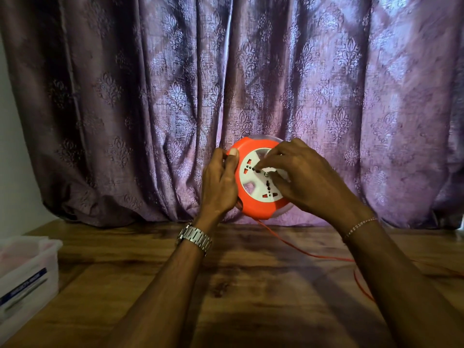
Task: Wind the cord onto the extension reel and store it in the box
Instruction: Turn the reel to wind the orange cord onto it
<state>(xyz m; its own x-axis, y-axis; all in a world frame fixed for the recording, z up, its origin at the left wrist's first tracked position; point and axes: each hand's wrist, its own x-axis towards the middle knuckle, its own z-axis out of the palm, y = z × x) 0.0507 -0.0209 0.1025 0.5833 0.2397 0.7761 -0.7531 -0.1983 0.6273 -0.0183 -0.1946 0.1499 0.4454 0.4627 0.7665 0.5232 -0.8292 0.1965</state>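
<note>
Your arms are bare: a steel link watch (195,237) at nine o'clock, a thin beaded bracelet (359,225) at three o'clock.

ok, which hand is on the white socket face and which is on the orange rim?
The right hand has its fingertips on the white socket face. The left hand, the one above the wristwatch, grips the reel's orange rim at its left edge.
</note>
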